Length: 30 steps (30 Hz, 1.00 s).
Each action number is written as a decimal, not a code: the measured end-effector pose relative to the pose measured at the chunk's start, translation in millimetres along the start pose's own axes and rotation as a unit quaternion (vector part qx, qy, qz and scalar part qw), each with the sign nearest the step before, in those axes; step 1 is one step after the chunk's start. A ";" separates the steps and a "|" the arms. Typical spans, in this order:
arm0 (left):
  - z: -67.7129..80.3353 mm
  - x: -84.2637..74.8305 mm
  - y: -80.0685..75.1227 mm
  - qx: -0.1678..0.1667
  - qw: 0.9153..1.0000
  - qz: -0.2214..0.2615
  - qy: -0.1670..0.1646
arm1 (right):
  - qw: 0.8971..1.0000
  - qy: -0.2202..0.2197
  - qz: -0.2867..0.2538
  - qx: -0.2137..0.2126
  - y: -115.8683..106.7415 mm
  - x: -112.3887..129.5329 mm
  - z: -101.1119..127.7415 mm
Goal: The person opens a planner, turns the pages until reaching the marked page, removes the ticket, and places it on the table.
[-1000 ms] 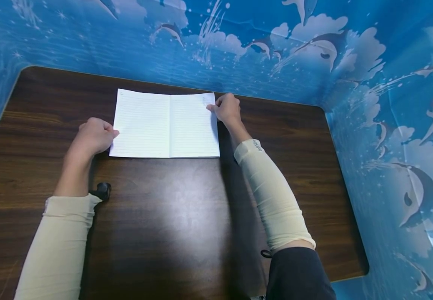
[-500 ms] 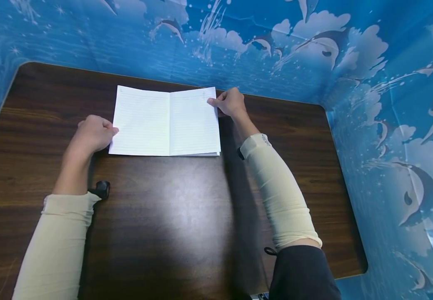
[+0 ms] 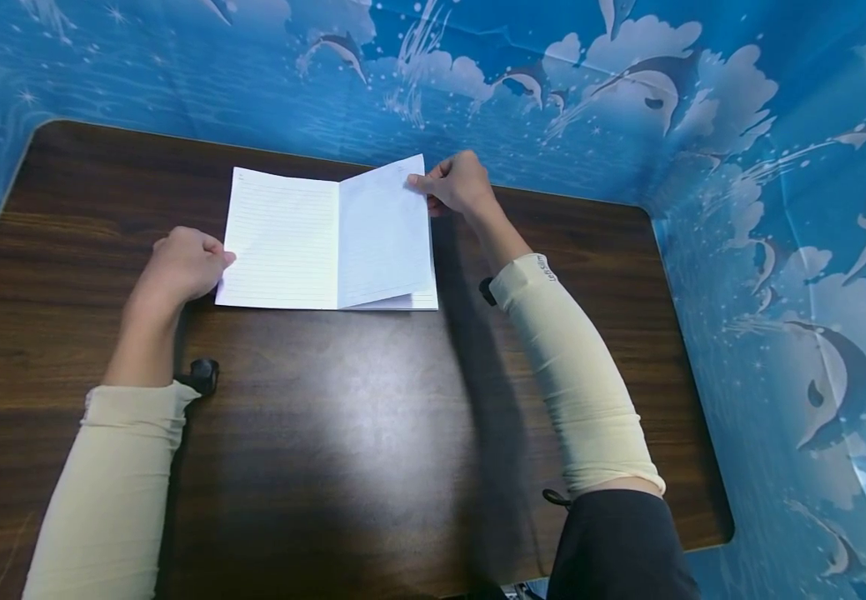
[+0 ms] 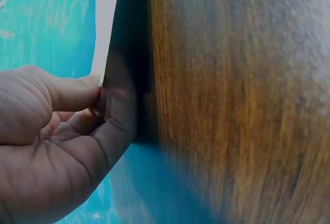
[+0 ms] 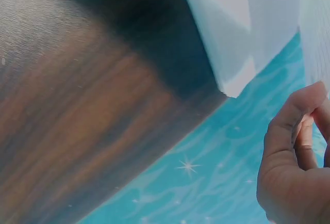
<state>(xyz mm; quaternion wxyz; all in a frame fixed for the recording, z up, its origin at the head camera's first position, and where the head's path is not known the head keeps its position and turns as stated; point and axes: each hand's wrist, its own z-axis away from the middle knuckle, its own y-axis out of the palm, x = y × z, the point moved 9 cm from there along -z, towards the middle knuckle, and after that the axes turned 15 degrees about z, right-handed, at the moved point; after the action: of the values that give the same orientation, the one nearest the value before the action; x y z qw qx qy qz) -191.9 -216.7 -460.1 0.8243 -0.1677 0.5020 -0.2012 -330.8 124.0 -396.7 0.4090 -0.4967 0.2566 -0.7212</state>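
The right hand [image 3: 458, 183] is pinching the far right corner of a raised page [image 3: 385, 237] while the curled left hand [image 3: 181, 267] is pressing the notebook's [image 3: 282, 237] left edge against the table [image 3: 342, 433].

A dark wood table [image 3: 372, 433] with rounded corners carries an open lined notebook [image 3: 290, 242], lying toward twelve o'clock near the far edge. A small black object [image 3: 203, 375] sits on the tabletop at about nine o'clock, nearer than the notebook.
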 end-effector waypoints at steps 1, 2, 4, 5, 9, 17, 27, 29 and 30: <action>0.0 0.0 -0.3 0.000 1.000 -0.001 0.000 | 1.000 0.000 -0.001 0.001 -0.6 2.8 0.0; 0.1 -0.1 -0.6 0.000 1.000 -0.001 0.000 | 1.000 -0.001 -0.003 0.001 -1.3 5.8 0.4; 0.4 -0.5 -0.9 0.000 1.000 -0.002 0.000 | 1.000 0.000 -0.005 0.002 -1.9 10.6 1.0; 0.6 -0.5 -0.8 0.000 1.000 -0.002 -0.002 | 1.000 0.000 -0.006 0.002 -2.3 13.0 1.5; 0.6 -0.2 -0.2 0.002 1.000 0.000 -0.008 | 0.999 0.007 -0.032 0.018 -1.1 21.3 3.3; 0.1 -0.8 -1.6 -0.002 1.000 0.002 -0.003 | 0.993 0.001 -0.104 0.057 3.9 47.4 9.0; -1.2 -2.2 -2.0 -0.010 1.000 0.008 0.004 | 0.988 -0.020 -0.137 0.069 16.7 83.7 17.1; -1.9 -2.8 -1.4 -0.013 1.000 0.006 0.007 | 0.987 -0.034 -0.143 0.069 19.1 90.2 18.2; -2.1 -3.1 -1.0 -0.014 1.000 0.005 0.007 | 0.986 -0.037 -0.147 0.070 20.5 92.9 18.6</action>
<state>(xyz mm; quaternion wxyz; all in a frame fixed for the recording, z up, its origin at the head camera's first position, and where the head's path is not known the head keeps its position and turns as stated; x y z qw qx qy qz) -195.2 -216.2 -458.2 0.8191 -0.1750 0.5116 -0.1915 -322.7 35.2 -358.6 0.3417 -0.5253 0.1147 -0.7708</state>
